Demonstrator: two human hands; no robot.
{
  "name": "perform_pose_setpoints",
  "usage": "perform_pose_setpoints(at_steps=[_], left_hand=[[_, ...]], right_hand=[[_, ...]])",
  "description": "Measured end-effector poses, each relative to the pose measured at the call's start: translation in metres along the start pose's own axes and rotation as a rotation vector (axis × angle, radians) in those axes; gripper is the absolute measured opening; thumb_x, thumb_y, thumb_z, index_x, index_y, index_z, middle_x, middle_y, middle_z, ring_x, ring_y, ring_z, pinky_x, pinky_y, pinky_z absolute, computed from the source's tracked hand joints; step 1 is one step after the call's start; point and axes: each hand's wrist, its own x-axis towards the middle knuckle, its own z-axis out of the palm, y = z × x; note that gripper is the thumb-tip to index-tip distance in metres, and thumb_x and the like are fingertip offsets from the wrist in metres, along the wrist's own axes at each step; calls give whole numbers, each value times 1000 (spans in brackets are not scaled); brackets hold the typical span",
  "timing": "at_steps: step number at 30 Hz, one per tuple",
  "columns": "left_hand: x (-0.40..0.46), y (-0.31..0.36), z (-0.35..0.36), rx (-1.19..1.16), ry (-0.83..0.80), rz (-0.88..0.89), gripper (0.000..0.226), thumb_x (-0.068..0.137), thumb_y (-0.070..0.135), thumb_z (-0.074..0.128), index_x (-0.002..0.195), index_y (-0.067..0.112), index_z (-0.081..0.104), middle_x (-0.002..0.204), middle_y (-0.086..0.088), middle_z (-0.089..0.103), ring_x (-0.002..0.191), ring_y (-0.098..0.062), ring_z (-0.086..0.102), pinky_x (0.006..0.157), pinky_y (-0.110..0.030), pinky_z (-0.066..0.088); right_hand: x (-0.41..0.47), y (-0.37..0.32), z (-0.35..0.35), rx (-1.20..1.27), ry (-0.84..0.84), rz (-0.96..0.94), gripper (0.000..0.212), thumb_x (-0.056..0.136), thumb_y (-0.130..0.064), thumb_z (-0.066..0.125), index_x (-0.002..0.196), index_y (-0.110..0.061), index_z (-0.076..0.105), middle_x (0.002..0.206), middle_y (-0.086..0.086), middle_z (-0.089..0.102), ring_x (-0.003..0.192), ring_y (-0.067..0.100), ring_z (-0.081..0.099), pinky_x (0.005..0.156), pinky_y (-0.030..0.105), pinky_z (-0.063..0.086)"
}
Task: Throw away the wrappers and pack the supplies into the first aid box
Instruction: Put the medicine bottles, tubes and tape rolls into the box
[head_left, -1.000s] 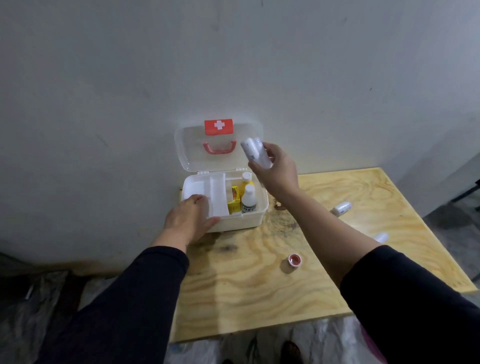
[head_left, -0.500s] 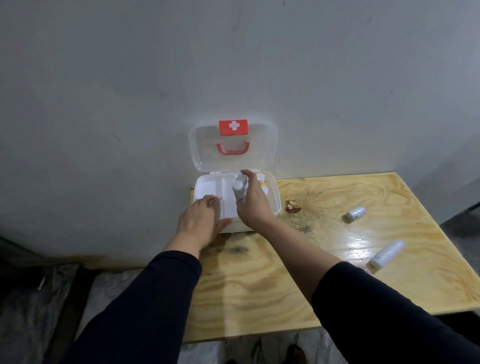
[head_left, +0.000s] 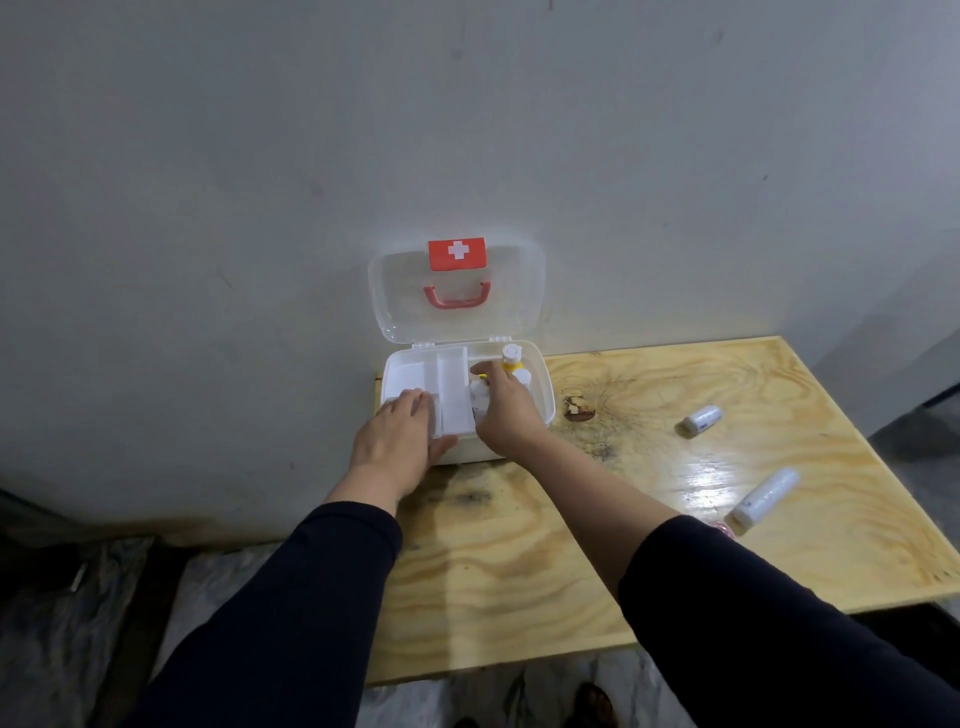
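Left hand (head_left: 397, 441): fingers laid flat and fairly straight over the near left rim of the box, thumb against its front wall, steadying it.
White plastic first aid box (head_left: 540, 400): on the far left part of the table, against the grey wall, clear lid (head_left: 457, 296) with red cross label and red handle standing open.
White divided tray (head_left: 449, 387): inside the box's left half.
Right hand (head_left: 506, 410): reaching into the right compartment, fingers curled down around small white rolls (head_left: 479, 400); it looks like a grip, though the fingers hide the contact.
Yellow bottle with white cap (head_left: 511, 358): upright, just behind the right hand.
Pale plywood table (head_left: 519, 561): glossy, dark-stained near the box.
Short white roll (head_left: 702, 420): lying on the table, well right of the box.
Long white roll (head_left: 763, 499): lying nearer the right edge.
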Motion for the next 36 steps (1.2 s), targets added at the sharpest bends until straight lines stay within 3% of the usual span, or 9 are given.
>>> perform_pose_setpoints(at_steps=[5, 7, 9, 12, 15, 19, 26, 31, 36], left_hand=[[3, 6, -15, 49, -92, -36, 60, 91, 58, 42, 135, 16, 41, 139, -2, 46, 122, -24, 49, 90, -37, 45], [7, 12, -27, 50, -92, -58, 56, 93, 57, 40, 130, 15, 45, 135, -3, 50, 118, -26, 52, 84, -38, 45], [13, 24, -41, 50, -51, -20, 51, 96, 50, 37, 133, 15, 45, 140, -3, 48, 123, -26, 50, 88, -40, 44], [22, 54, -60, -12, 9, 53, 40, 98, 34, 39, 134, 20, 49, 142, 0, 48, 127, -24, 48, 95, -39, 42], [32, 94, -63, -88, 0, 101, 36, 95, 26, 40, 127, 24, 56, 133, 2, 55, 116, -25, 54, 89, -37, 47], [44, 152, -45, -122, -87, 160, 36, 97, 26, 38, 129, 22, 55, 140, 1, 51, 123, -24, 51, 95, -37, 45], [57, 226, 11, -154, -253, 223, 37, 95, 29, 41, 127, 25, 58, 134, 0, 57, 119, -25, 54, 89, -35, 48], [66, 242, 42, -153, -327, 201, 37, 94, 28, 40, 128, 26, 57, 137, 0, 54, 122, -24, 52, 94, -36, 48], [73, 242, 54, -113, -314, 184, 36, 96, 29, 40, 128, 24, 57, 137, 1, 54, 120, -22, 54, 86, -31, 46]], right_hand=[[-10, -5, -21, 57, 35, -37, 50, 84, 4, 55, 131, -13, 46, 132, 12, 53, 119, 27, 53, 95, 34, 48], [-14, -7, -38, 157, 96, -38, 42, 86, 4, 52, 124, -13, 53, 125, 11, 58, 110, 24, 60, 85, 28, 49], [-17, -5, -58, 204, 173, -31, 37, 87, 3, 50, 119, -13, 57, 118, 9, 61, 99, 20, 62, 78, 24, 47], [-22, 13, -87, 185, 251, 16, 33, 86, -3, 51, 116, -14, 59, 115, 8, 63, 91, 18, 59, 77, 30, 52], [-33, 51, -115, 109, 254, 131, 31, 87, -8, 53, 118, -13, 59, 117, 8, 60, 87, 21, 57, 68, 20, 52], [-58, 123, -147, -90, 241, 380, 35, 84, -12, 51, 119, -16, 58, 122, 11, 58, 111, 30, 55, 95, 35, 45], [-94, 219, -174, -135, 290, 822, 45, 89, -14, 44, 133, -21, 41, 136, 13, 34, 124, 37, 36, 84, 36, 40], [-81, 243, -162, -18, 258, 846, 50, 89, -33, 54, 135, -21, 38, 139, 14, 27, 123, 40, 39, 91, 40, 44], [-43, 242, -154, -58, 230, 778, 59, 87, -45, 56, 135, -18, 35, 137, 13, 28, 123, 36, 37, 75, 36, 40]])
